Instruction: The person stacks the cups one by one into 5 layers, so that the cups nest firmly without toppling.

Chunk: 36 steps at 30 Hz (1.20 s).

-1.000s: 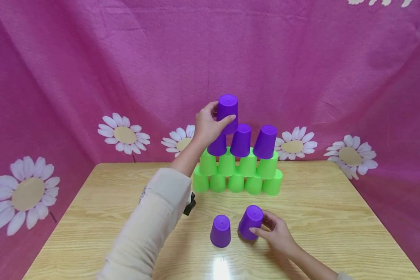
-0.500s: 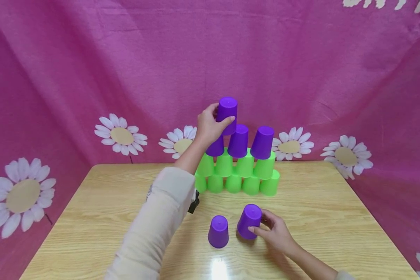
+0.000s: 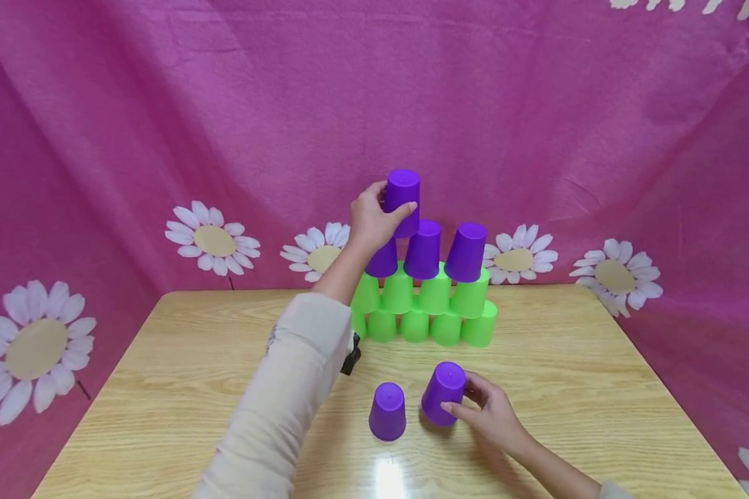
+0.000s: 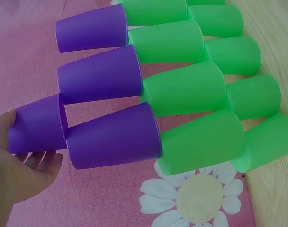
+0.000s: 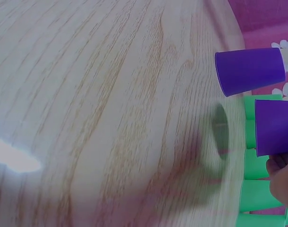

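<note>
My left hand (image 3: 374,218) grips an upside-down purple cup (image 3: 403,190) at the top of a cup stack. In the left wrist view this held cup (image 4: 37,125) has its rim at the bases of two purple cups; whether it rests on them I cannot tell. Three purple cups (image 3: 423,251) form the row below, on two rows of green cups (image 3: 433,291). Nearer, my right hand (image 3: 496,416) pinches another upside-down purple cup (image 3: 443,394), slightly tilted, low over the table. Just left of it a single purple cup (image 3: 388,412) stands upside down.
The wooden table (image 3: 568,381) carries the stack near its back edge. A pink cloth (image 3: 274,138) with white daisies hangs behind and at both sides. My left forearm hides the left end of the green rows. A black piece (image 3: 351,355) shows beside the left sleeve.
The head view has shifted slightly, so the stack appears a little further left. Both hands keep their grips on their cups, with hardly any movement.
</note>
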Each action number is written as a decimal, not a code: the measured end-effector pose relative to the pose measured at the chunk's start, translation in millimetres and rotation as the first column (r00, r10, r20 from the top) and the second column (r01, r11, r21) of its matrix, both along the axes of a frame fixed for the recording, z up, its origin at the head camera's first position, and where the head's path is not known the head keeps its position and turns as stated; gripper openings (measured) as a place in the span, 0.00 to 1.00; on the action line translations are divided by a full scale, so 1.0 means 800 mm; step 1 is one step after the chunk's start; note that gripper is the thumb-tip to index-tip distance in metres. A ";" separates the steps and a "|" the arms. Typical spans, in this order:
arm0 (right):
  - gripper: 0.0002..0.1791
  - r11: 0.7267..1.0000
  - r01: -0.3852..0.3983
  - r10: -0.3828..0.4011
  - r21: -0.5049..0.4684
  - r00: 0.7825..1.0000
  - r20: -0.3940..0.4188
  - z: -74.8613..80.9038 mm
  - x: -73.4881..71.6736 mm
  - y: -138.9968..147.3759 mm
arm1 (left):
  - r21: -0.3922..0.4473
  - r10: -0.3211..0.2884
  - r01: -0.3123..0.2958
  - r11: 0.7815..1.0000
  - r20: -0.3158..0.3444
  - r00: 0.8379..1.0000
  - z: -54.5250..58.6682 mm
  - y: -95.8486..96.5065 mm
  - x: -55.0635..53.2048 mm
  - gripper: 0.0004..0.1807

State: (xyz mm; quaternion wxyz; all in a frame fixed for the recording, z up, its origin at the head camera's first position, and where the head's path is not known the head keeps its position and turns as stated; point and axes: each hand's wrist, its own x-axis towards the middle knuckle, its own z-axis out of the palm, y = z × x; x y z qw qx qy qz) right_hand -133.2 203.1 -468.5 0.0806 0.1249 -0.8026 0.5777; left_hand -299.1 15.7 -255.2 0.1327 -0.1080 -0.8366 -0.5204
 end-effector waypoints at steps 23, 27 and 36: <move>0.24 1.000 -0.009 0.009 -0.011 1.000 0.014 -0.002 0.002 0.006 | 0.006 0.018 -0.018 1.000 0.004 1.000 -0.006 0.003 -0.003 0.34; 0.24 1.000 -0.001 0.001 0.007 1.000 0.003 0.000 0.001 0.007 | -0.023 0.032 -0.032 0.999 0.020 0.999 -0.006 -0.004 -0.003 0.35; 0.24 0.999 0.018 -0.016 0.046 0.999 -0.032 0.013 -0.006 0.013 | -0.033 0.033 -0.033 0.999 0.028 0.999 -0.010 -0.022 -0.001 0.37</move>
